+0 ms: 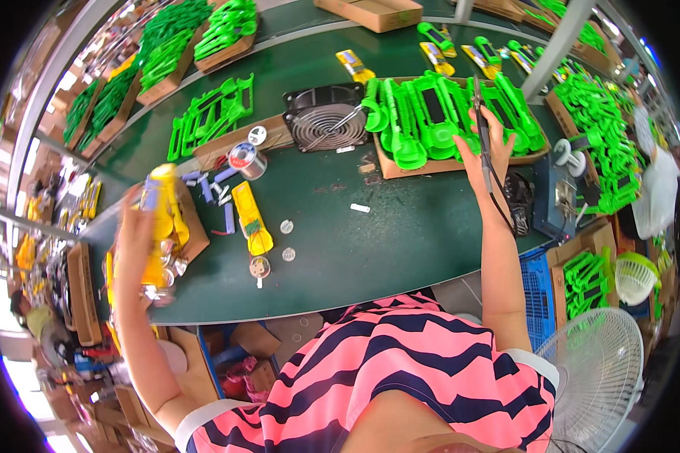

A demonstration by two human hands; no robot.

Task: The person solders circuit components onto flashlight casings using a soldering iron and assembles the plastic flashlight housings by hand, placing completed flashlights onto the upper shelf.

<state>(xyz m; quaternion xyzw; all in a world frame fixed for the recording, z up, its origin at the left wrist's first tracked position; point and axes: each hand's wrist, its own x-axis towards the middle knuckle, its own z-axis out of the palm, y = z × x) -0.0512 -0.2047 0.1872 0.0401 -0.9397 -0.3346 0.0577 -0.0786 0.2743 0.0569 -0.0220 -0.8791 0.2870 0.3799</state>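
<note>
At the left end of the bench, my left hand (134,223) is smeared by motion beside a cardboard box (194,226) of yellow plastic housings (162,204); whether its fingers grip one is unclear. My right hand (485,151) is raised over the right side, closed around a thin black soldering iron (483,128) with its cable trailing down the wrist. Between the hands lies a yellow housing (252,219) with a small green board inside. Near it are a round metal part (259,266), two small discs (287,226), and several blue-purple cylindrical cells (229,219).
A solder wire spool (247,161) stands before a black fan (326,117). Green plastic frames fill a carton (389,167) at the back right. A blue soldering station (555,192) sits at the right edge. Yellow assemblies (355,66) lie along the far side. A standing fan (593,377) is at lower right.
</note>
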